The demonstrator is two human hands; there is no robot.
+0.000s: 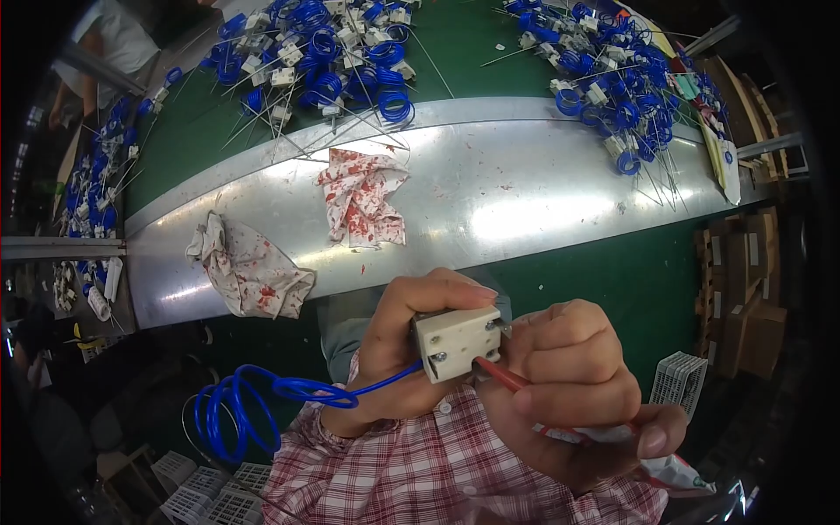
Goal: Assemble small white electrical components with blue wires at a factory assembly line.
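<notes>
My left hand (394, 328) is closed around a cream-coloured thermostat-like block (462, 343) with metal terminals, held up in front of my chest. From the block a blue coiled tube (311, 391) runs out to the left and hangs in loops. Closed in my right hand (573, 363) is a squeeze tube (678, 474), white with some red, its end showing below the fingers. Its thin red nozzle (503, 374) meets the lower right part of the block's face; whether it presses in or only touches, I cannot tell.
Two stained rags, one white and red (366, 199) and one greyer (258, 267), lie on the metal ledge (472, 175). Beyond it, heaps of similar blue-coiled parts (324, 52) cover parts of the green belt (472, 74). Cartons (761, 337) and a white basket (678, 381) stand right.
</notes>
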